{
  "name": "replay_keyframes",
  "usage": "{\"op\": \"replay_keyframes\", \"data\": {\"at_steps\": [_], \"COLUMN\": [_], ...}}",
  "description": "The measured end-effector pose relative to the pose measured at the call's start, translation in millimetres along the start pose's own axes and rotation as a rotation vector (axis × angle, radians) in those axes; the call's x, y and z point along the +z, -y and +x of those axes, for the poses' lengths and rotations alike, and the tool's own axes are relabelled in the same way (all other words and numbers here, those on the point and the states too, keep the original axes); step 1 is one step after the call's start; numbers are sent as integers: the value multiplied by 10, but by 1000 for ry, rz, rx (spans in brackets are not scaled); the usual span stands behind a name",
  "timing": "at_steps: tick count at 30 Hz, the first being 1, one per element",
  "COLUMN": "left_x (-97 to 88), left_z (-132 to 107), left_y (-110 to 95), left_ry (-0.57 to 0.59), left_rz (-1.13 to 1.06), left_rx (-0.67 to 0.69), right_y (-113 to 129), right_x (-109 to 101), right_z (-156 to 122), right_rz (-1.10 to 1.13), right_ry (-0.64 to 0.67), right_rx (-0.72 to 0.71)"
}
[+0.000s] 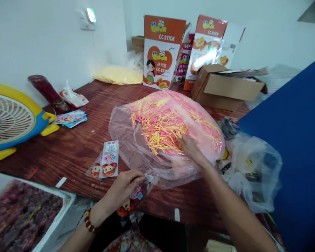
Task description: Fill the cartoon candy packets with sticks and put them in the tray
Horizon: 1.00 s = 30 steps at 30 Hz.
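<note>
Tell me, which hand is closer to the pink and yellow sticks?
Right. The right hand reaches into the clear bag, touching the sticks. The left hand is lower down, holding a small packet at the table's edge.

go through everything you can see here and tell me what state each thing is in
left hand: pinching a small printed packet at the table edge
right hand: inside the plastic bag, on the sticks
plastic bag: open, lying flat
cardboard box: flaps open
fan: blades hidden behind the grille
</note>
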<state>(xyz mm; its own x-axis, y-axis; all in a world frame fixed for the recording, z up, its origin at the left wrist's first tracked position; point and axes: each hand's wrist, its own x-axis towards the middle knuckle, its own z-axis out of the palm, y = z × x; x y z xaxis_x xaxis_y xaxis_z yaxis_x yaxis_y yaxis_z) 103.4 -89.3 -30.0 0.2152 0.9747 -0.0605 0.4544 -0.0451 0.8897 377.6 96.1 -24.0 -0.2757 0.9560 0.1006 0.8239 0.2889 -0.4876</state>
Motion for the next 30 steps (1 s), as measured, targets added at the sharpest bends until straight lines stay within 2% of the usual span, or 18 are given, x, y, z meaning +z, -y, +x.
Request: {"op": "replay_keyframes", "data": {"at_steps": [4,6,8,10,12,15,18,21,23,24,28,30], "left_x": [28,27,2,-58,-152,-301,-355,-302,-266,-261,-335,-387], "left_z": [-29,-48,-57,-38,22,193,403,531,544,533,418,338], "left_y": [9,29,63,85,61,-88,-269,-340,-308,-273,-94,-23], "left_ry": [-5,-20,-70,-170,-305,-445,-438,-300,-250,-271,-496,-541], "left_rz": [-37,-66,-118,-205,-303,-368,-366,-383,-392,-408,-584,-640], "left_rx": [-5,-16,-37,-57,-55,35,146,155,125,112,82,56], "right_y": [14,84,208,386,598,894,1071,1120,1112,1103,1063,1049], "right_x": [-70,-103,-113,-76,16,213,384,468,487,495,594,709], "right_z": [25,18,-30,-135,-280,-488,-589,-582,-553,-540,-575,-666], "right_rz": [343,519,743,963,1126,1290,1348,1344,1323,1306,1178,1061], "right_ry": [-55,-88,-53,76,271,526,678,762,754,718,394,285], "right_rx": [48,49,50,67,117,188,210,214,182,157,18,-60]}}
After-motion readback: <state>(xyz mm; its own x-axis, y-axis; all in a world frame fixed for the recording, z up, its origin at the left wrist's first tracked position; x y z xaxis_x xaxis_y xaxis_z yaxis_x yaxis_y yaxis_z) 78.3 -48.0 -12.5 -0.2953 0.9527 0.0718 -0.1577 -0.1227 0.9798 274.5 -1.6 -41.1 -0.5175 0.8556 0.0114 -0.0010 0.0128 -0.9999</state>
